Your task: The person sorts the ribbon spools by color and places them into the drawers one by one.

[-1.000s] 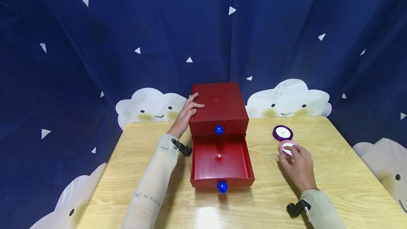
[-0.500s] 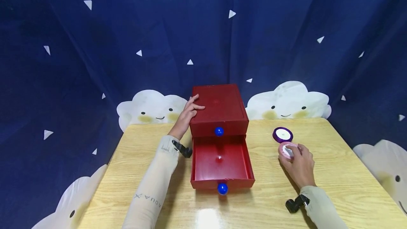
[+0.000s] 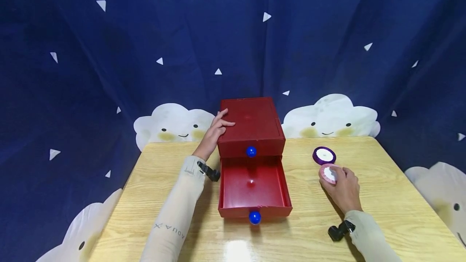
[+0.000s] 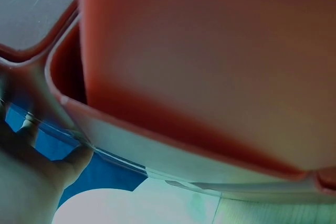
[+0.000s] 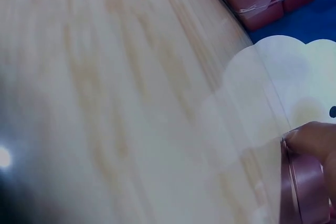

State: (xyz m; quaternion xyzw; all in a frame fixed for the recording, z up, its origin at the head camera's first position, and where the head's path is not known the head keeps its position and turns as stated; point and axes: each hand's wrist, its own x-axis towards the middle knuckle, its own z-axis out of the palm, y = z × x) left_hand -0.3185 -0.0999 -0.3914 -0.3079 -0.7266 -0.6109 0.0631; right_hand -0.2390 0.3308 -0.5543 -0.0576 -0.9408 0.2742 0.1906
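Note:
In the head view, my left hand [image 3: 214,131] rests on the upper left edge of a red two-drawer box [image 3: 251,118], fingers spread over its top. The box's lower drawer [image 3: 251,185] is pulled out and its inside shows bare; the upper one is closed. Each drawer front carries a round blue knob [image 3: 255,217]. To the right, my right hand [image 3: 344,187] pinches a pink ribbon roll [image 3: 327,174] with a white centre, thumb on its near side. The right wrist view shows the thumb at the rim of the shiny pink roll [image 5: 310,187].
A purple ribbon roll [image 3: 325,155] with a white centre lies just behind the pink one on the wooden table [image 3: 306,221]. Behind the table hangs a dark blue curtain [image 3: 240,31] with clouds and white triangles.
My right fingers have drawn closer together on the pink roll, which stays near the same place. My left hand keeps its place on the box. The head view has tipped up slightly.

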